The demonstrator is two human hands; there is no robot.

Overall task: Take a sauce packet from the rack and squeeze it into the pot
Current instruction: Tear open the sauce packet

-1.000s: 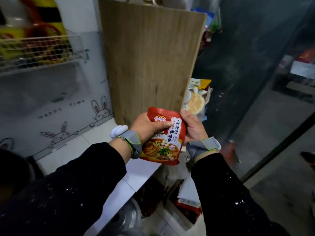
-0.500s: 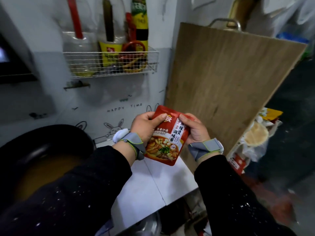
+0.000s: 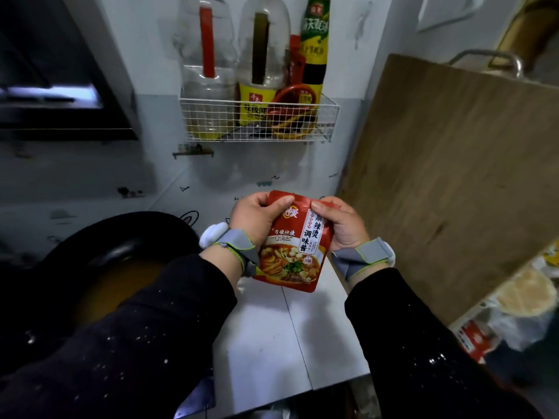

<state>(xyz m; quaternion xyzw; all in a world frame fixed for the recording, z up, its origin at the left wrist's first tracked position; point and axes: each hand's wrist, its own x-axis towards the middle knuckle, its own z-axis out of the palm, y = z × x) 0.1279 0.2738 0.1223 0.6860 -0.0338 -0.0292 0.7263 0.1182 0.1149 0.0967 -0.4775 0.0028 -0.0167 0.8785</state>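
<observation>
I hold a red sauce packet [image 3: 292,252] upright in front of me, above the white tiled counter [image 3: 290,337]. My left hand [image 3: 257,217] pinches its top left corner and my right hand [image 3: 340,225] pinches its top right corner. The packet's front carries a picture of noodle soup and a white label. A black pot [image 3: 99,255] with brownish liquid sits at the lower left, partly hidden behind my left sleeve. The white wire rack [image 3: 260,119] hangs on the wall above the packet, holding bottles.
A large wooden cutting board [image 3: 447,176] leans against the wall at the right. Bagged food and packets [image 3: 520,303] lie at the lower right beyond the counter edge. A dark range hood [image 3: 60,86] is at the upper left.
My view has swung left from the cutting board toward the rack and pot. Both hands keep hold of the packet, and both thumbs now sit on its top edge.
</observation>
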